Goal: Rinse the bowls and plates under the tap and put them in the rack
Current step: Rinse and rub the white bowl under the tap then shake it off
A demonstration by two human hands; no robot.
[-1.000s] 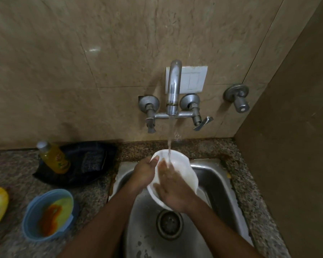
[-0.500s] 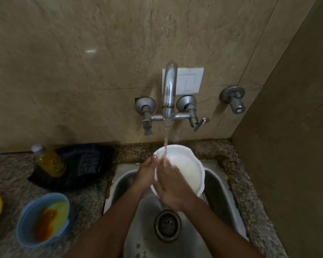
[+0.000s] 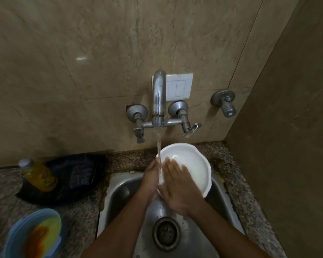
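A white bowl [image 3: 192, 164] is held tilted over the steel sink [image 3: 119, 190], its inside facing me. My left hand [image 3: 150, 180] grips its left rim. My right hand [image 3: 179, 187] lies flat with fingers spread against the bowl's inside. Water runs from the wall tap [image 3: 158, 95] in a thin stream onto the bowl's left rim, between my two hands. A blue bowl [image 3: 19, 231] with orange and yellow residue sits on the counter at the lower left. No rack is in view.
A yellow bottle [image 3: 38, 175] lies on a dark cloth or bag [image 3: 76, 175] on the speckled counter left of the sink. The sink drain [image 3: 166, 233] is below my hands. A brown side wall [image 3: 287, 146] closes the right; a second valve [image 3: 225, 102] juts from the tiles.
The bowl has been raised and turned so its inside faces up more, and shifted right of the stream. My right hand moved across its inside. The yellow dish at far left has left the view.
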